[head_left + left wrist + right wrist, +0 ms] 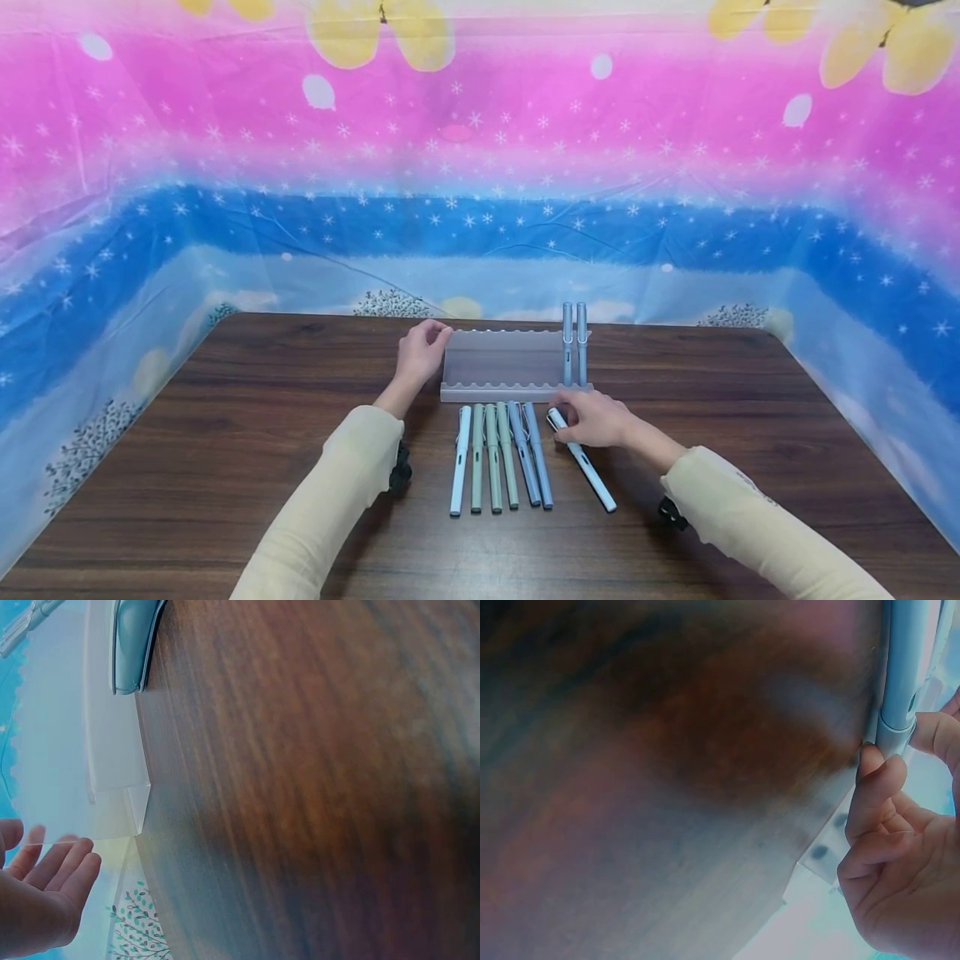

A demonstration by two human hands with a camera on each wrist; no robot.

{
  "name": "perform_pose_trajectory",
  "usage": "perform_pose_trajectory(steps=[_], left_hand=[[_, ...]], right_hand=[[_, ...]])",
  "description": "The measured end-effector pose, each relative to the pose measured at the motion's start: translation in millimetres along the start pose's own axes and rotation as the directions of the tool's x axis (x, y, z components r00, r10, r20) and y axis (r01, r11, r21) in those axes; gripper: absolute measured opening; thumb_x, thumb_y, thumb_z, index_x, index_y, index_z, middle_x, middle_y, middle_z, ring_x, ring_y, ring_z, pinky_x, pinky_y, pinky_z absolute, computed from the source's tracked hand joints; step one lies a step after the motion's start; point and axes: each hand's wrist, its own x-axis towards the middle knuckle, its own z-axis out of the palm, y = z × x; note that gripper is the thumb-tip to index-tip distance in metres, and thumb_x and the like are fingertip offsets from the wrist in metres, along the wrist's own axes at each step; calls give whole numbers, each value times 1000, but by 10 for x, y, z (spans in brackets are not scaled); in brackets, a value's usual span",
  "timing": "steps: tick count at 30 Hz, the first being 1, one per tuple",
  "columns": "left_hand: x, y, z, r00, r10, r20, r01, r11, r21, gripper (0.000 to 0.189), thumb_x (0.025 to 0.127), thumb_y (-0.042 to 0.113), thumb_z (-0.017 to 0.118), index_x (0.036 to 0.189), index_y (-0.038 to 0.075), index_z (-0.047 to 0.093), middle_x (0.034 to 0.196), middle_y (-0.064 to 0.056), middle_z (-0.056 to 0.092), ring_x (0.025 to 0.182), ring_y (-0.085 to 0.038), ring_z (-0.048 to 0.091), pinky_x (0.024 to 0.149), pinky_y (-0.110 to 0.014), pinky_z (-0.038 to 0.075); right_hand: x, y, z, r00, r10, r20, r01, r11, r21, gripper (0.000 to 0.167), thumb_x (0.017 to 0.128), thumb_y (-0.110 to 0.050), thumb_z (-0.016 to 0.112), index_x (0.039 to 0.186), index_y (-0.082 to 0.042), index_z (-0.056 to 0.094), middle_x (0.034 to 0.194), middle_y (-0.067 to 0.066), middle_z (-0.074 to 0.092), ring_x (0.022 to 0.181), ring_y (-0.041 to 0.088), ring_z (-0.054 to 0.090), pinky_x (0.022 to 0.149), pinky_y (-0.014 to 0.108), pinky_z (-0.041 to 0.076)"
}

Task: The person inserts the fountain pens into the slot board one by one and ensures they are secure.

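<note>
My left hand (422, 354) is at the upper left corner of a translucent pen rack (502, 357). In the left wrist view its thumb and fingers (79, 879) pinch the rack's side edge. Two grey-blue pens (574, 343) lean in the notches at the rack's right end. In front of the rack, my right hand (596, 418) pinches a pale, whitish pen (592, 477) by its cap end, and the pen slants toward the near right. The right wrist view shows thumb and forefinger (877, 784) on either side of the pen barrel.
Left of the held pen lies a row on the dark wooden table (300, 367): a pale blue pen (460, 462), several green pens (493, 458) and two blue pens (531, 457). A patterned cloth backdrop (480, 225) encloses the table's far side and both flanks.
</note>
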Motion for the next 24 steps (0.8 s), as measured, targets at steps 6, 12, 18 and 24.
perform_pose_trajectory(steps=[6, 12, 18, 24], left_hand=[[-3, 3, 1, 1000, -8, 5, 8, 1000, -7, 27, 91, 23, 48, 101, 1, 59, 105, -15, 58, 97, -30, 52, 82, -41, 40], [-8, 2, -1, 1000, -9, 4, 9, 1000, -3, 27, 91, 23, 48, 101, 1, 59, 105, -16, 59, 97, -30, 52, 82, -41, 40], [-2, -7, 3, 1000, -11, 4, 11, 1000, -1, 27, 91, 23, 48, 101, 1, 59, 105, -16, 58, 98, -30, 51, 83, -42, 39], [1, -4, 8, 1000, -6, 6, 6, 1000, -6, 27, 92, 23, 48, 102, 1, 59, 105, -16, 58, 98, -30, 52, 82, -42, 40]], right_hand=[[-17, 20, -38, 999, -45, 7, 44, 997, 59, 38, 81, -17, 63, 115, -6, 51, 69, -5, 52, 55, 10, 47, 47, 27, 39], [-46, 36, -105, 997, -76, 18, 72, 980, 188, 40, 84, -12, 59, 120, -2, 46, 72, -2, 56, 50, 13, 52, 47, 28, 43], [-52, 73, -155, 996, -82, -19, 84, 963, 254, 42, 84, -11, 59, 121, -1, 44, 72, -2, 58, 50, 17, 52, 46, 29, 45], [-42, 89, -216, 995, -85, -56, 97, 956, 277, 42, 83, -13, 60, 121, -4, 44, 71, -2, 59, 50, 17, 52, 46, 30, 45]])
